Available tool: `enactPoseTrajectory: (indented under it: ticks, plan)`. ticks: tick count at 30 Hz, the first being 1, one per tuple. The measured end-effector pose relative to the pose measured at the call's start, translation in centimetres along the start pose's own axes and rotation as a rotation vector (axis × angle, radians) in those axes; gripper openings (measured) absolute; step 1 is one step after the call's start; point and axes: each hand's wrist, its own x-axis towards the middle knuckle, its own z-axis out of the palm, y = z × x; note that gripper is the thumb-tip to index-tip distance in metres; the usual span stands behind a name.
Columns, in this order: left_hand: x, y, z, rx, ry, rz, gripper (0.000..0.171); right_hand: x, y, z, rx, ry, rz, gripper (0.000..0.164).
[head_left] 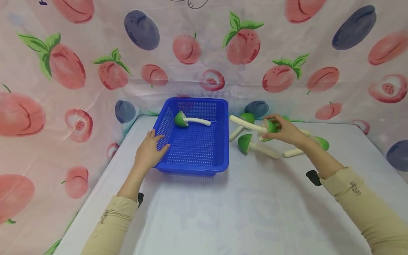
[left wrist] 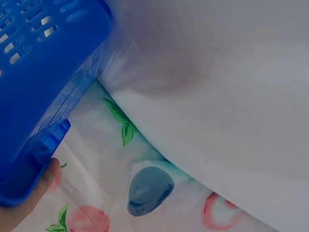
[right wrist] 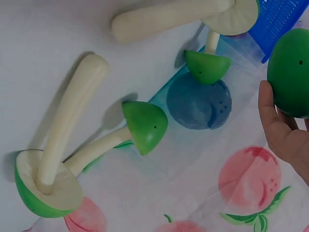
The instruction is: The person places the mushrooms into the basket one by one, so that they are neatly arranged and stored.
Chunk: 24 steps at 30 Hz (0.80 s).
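Observation:
My left hand (head_left: 148,151) grips the left rim of a blue plastic basket (head_left: 191,168), thumb toward the inside. One mushroom with a green cap and white stem (head_left: 197,121) lies in the basket near its back wall. To the right of the basket, my right hand (head_left: 283,131) holds another mushroom (head_left: 248,124) by its cap, with the stem pointing left toward the basket rim. From the right wrist, that held green cap (right wrist: 292,72) shows at the right edge, fingers around its lower side. Part of the cap is hidden by the fingers.
Several more mushrooms lie right of the basket: one (head_left: 244,143) in front, one (head_left: 247,117) behind the held stem, one (head_left: 322,142) farther right. The white table (head_left: 242,212) meets a fruit-printed cloth (head_left: 197,81) at the back and left.

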Motion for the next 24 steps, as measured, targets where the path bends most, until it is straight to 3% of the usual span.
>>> enactPoseTrajectory:
  ticks: [6, 11, 24]
  plan:
    - [0.0, 0.0, 0.1, 0.003, 0.005, -0.003, 0.052, 1.0, -1.4, -0.2, -0.004, -0.001, -0.039, 0.067]
    - [0.0, -0.1, -0.1, 0.005, 0.006, -0.003, 0.051, 2.7, -2.6, -0.4, -0.085, -0.002, -0.099, 0.063]
    - [0.0, 0.0, -0.1, 0.011, -0.004, -0.005, 0.051, 5.8, -6.8, 1.1, -0.254, -0.05, -0.108, 0.064]
